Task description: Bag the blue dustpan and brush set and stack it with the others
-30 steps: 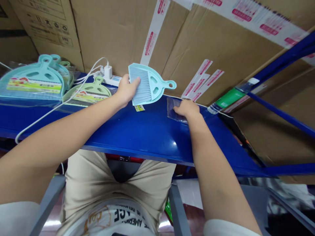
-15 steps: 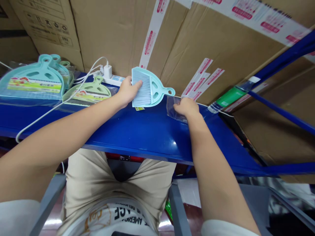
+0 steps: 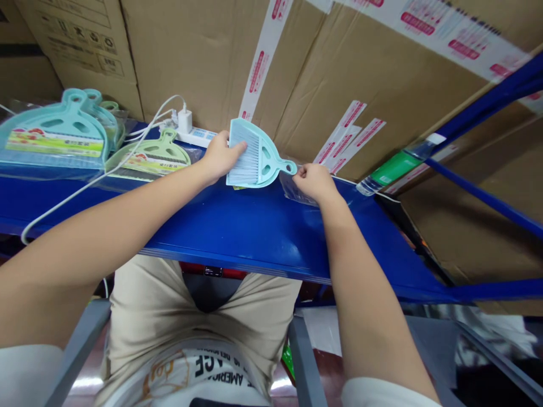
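Note:
My left hand [image 3: 223,155] is closed on the left edge of a light-blue dustpan and brush set [image 3: 270,164], thumb over the pale bristles. The set is held above the blue table, its handle pointing right. My right hand [image 3: 316,182] is closed at the tip of that handle, fingertips pinched. A crumpled clear plastic bag [image 3: 296,192] hangs beneath my right fingers and appears gripped by them; whether they also hold the handle is hard to tell. Part of a yellow label [image 3: 238,187] peeks out below the pan.
Packed blue dustpan sets [image 3: 55,127] lie at the left, beside a green packed set [image 3: 156,154]. A white cable [image 3: 80,191] crosses them from a power strip [image 3: 197,137]. A green-labelled bottle [image 3: 394,168] leans at right. Cardboard boxes [image 3: 190,62] stand behind the blue table [image 3: 237,226].
My right hand has moved slightly left and up, from beside the handle to its tip, and the plastic bag has shifted with it. My left hand keeps its hold on the set.

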The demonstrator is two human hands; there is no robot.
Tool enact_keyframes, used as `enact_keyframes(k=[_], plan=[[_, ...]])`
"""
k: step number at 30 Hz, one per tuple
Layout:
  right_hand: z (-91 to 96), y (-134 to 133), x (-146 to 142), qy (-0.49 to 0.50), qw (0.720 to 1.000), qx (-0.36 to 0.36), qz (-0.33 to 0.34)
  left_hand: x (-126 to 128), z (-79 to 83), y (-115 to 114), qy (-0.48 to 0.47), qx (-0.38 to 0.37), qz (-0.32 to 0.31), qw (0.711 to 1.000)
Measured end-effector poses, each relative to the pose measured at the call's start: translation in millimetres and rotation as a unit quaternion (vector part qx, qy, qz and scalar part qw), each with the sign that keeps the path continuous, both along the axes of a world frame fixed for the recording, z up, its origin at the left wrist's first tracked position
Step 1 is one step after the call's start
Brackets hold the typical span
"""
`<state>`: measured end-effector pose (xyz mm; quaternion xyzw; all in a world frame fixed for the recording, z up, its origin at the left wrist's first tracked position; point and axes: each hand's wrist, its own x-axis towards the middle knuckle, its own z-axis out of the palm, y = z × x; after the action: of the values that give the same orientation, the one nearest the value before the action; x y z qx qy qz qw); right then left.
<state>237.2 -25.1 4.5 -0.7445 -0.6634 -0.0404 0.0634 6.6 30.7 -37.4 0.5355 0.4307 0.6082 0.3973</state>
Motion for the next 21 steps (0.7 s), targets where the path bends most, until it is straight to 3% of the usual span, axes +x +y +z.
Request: enact_keyframes(k=[8, 11, 18, 21], plan=[[-5.5, 5, -1, 0.077, 0.994, 0.082, 0.014, -2, 2.9, 2, -0.025, -0.014, 0.015, 0.999], [-7.9, 5, -5, 0.105, 0.986, 0.117, 0.049, -2, 3.3, 2, -0.023, 0.001, 0.014, 1.000], [-20.0, 8, -26, 0.198, 0.951, 0.174, 0.164, 1, 6.8, -4, -0.008, 0.051, 0.010, 0.999], [-24.4, 11, -31, 0.265, 0.929, 0.187, 0.178, 3, 7.2, -7, -0.019, 0.052, -0.002, 0.998]])
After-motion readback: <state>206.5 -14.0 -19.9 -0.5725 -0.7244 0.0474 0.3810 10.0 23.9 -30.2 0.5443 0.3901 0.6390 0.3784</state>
